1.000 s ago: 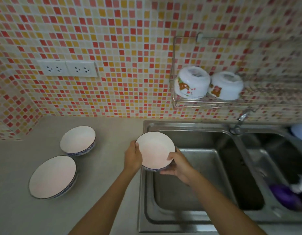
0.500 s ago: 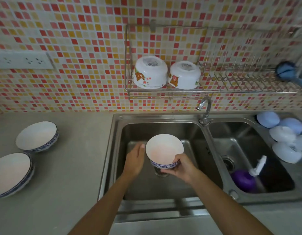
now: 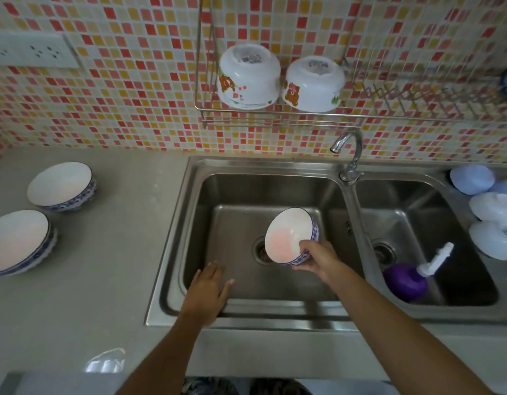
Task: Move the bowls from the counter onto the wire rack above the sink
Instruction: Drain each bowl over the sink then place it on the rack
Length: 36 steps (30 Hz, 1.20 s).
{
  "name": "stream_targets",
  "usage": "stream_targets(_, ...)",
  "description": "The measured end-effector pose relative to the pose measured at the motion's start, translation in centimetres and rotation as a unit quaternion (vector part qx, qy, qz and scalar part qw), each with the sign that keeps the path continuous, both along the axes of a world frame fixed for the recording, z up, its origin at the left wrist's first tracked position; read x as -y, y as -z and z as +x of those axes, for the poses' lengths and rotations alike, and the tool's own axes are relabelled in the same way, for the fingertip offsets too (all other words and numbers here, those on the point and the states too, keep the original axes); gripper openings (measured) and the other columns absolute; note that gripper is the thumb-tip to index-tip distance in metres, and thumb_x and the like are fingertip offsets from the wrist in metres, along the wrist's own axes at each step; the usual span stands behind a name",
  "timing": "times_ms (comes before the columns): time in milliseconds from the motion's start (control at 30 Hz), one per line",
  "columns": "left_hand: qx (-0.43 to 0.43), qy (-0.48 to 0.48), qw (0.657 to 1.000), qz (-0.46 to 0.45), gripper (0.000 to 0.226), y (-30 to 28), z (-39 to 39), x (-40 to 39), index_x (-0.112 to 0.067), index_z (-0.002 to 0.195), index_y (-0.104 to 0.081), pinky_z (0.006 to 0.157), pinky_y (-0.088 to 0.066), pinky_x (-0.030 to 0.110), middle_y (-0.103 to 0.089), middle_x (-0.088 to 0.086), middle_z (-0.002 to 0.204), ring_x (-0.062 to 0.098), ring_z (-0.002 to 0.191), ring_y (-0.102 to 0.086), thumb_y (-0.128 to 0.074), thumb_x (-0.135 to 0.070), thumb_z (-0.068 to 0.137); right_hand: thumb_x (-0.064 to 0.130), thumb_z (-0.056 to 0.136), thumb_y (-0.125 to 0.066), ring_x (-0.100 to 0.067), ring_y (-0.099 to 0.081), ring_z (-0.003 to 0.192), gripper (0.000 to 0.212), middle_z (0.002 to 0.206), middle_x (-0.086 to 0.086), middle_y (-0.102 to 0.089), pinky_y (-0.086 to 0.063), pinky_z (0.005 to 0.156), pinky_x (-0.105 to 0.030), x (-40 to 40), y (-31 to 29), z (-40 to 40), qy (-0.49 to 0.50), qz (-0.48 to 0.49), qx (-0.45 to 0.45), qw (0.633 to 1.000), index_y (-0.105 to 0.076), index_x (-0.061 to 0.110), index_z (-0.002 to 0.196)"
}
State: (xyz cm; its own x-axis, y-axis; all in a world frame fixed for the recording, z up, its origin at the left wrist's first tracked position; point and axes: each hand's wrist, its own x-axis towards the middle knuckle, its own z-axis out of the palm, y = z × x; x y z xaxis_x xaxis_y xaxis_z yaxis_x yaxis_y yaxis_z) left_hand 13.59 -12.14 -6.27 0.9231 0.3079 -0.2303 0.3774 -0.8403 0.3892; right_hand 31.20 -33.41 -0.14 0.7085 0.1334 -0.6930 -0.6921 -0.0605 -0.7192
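My right hand [image 3: 315,256] grips a white bowl with a blue patterned rim [image 3: 286,235], tilted over the left sink basin. My left hand [image 3: 208,292] hovers empty over the basin's front left corner, fingers spread. Two more blue-rimmed bowls stand upright on the counter at the left: a smaller bowl [image 3: 60,185] behind, a larger bowl [image 3: 17,242] in front. The wire rack [image 3: 275,114] hangs on the tiled wall above the sink. It holds two upturned white bowls with bear pictures, the left bear bowl [image 3: 248,76] and the right bear bowl [image 3: 313,84].
A tap [image 3: 349,149] rises between the two sink basins [image 3: 195,195]. The right basin holds a purple pump bottle [image 3: 406,280]. Several pale upturned bowls [image 3: 491,209] sit at the far right. The rack's right part has dish slots [image 3: 417,92].
My left hand has let go of the bowl and dropped toward the sink's front edge. My right hand alone has carried the bowl to the right and tilted it.
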Motion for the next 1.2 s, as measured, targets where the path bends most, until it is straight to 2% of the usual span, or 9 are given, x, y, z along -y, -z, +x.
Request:
stream_targets(100,-0.013,-0.007,1.000,-0.012,0.082,0.0,0.1,0.3,-0.017,0.141,-0.037,0.117,-0.018,0.038,-0.035,0.007,0.150,0.020,0.141,-0.027,-0.011,-0.066,0.081,0.003,0.070,-0.066,-0.039,-0.062,0.097,0.050,0.120,-0.020,-0.059,-0.058,0.073,-0.054,0.0,0.7,-0.3,-0.029,-0.040,0.022,0.999,-0.053,0.010,0.118)
stream_targets(267,-0.006,-0.024,0.999,-0.021,0.063,0.1,-0.4,0.3,-0.013,0.139,-0.041,0.113,-0.029,0.038,-0.041,0.010,0.147,0.025,0.136,-0.036,-0.032,-0.055,0.092,0.008,0.075,-0.072,-0.033,-0.063,0.093,0.048,0.114,-0.015,-0.062,-0.060,0.063,-0.046,-0.7,2.1,-0.7,-0.062,-0.124,0.067,0.988,-0.054,0.008,0.120)
stream_targets(400,0.000,-0.027,0.999,-0.019,0.072,0.1,-0.6,0.3,-0.013,0.138,-0.043,0.111,-0.032,0.035,-0.043,0.010,0.145,0.024,0.133,-0.041,-0.024,-0.061,0.088,0.023,0.057,-0.079,-0.030,-0.064,0.092,0.058,0.103,-0.008,-0.064,-0.060,0.073,-0.051,-0.9,2.8,-0.9,-0.103,-0.216,0.139,0.961,-0.054,0.012,0.108)
stream_targets(467,0.016,-0.029,0.999,-0.012,0.081,0.0,-0.7,0.4,-0.013,0.136,-0.046,0.109,-0.035,0.033,-0.045,0.009,0.144,0.025,0.130,-0.044,-0.018,-0.068,0.084,0.033,0.046,-0.076,-0.027,-0.065,0.089,0.071,0.104,-0.008,-0.066,-0.059,0.077,-0.043,-0.7,3.4,-0.5,-0.132,-0.265,0.189,0.936,-0.055,0.012,0.109)
stream_targets(633,0.025,-0.037,0.999,-0.011,0.083,-0.1,-0.8,0.4,-0.014,0.137,-0.044,0.110,-0.034,0.033,-0.044,0.008,0.145,0.024,0.131,-0.043,-0.016,-0.069,0.081,0.020,0.056,-0.083,-0.024,-0.060,0.092,0.067,0.107,-0.009,-0.058,-0.055,0.074,-0.036,-0.8,2.7,-0.5,-0.175,-0.312,0.269,0.894,-0.051,0.008,0.114)
stream_targets(700,0.019,-0.036,0.999,-0.017,0.078,-0.1,-0.7,0.3,-0.015,0.138,-0.043,0.111,-0.033,0.033,-0.042,0.007,0.146,0.023,0.132,-0.042,-0.018,-0.065,0.083,0.017,0.061,-0.085,-0.021,-0.055,0.095,0.067,0.110,-0.007,-0.053,-0.050,0.075,-0.031,-0.9,2.5,-0.6,-0.201,-0.334,0.300,0.871,-0.048,0.009,0.117)
stream_targets(800,0.018,-0.031,0.999,-0.023,0.067,-0.3,-0.6,0.5,-0.015,0.139,-0.042,0.112,-0.031,0.034,-0.039,0.007,0.148,0.023,0.134,-0.040,-0.028,-0.056,0.088,0.017,0.064,-0.085,-0.022,-0.052,0.101,0.070,0.116,-0.008,-0.049,-0.050,0.084,-0.034,-0.9,2.5,-0.7,-0.234,-0.369,0.361,0.824,-0.047,0.011,0.122)
stream_targets(1033,0.025,-0.029,0.999,-0.011,0.068,-0.4,-0.7,0.5,-0.016,0.138,-0.043,0.112,-0.031,0.033,-0.042,0.008,0.146,0.022,0.133,-0.041,-0.025,-0.057,0.087,0.022,0.072,-0.079,-0.025,-0.048,0.108,0.075,0.123,-0.006,-0.047,-0.050,0.077,-0.037,-0.3,2.7,-1.9,-0.318,-0.432,0.458,0.709,-0.039,0.015,0.135)
stream_targets(1200,0.024,-0.030,0.999,-0.011,0.055,0.0,-0.7,0.4,-0.015,0.138,-0.043,0.112,-0.030,0.034,-0.039,0.007,0.148,0.023,0.133,-0.041,-0.038,-0.048,0.093,0.016,0.067,-0.081,-0.027,-0.052,0.112,0.078,0.129,-0.009,-0.049,-0.058,0.070,-0.037,0.0,3.2,-2.7,-0.367,-0.462,0.497,0.636,-0.040,0.013,0.134)
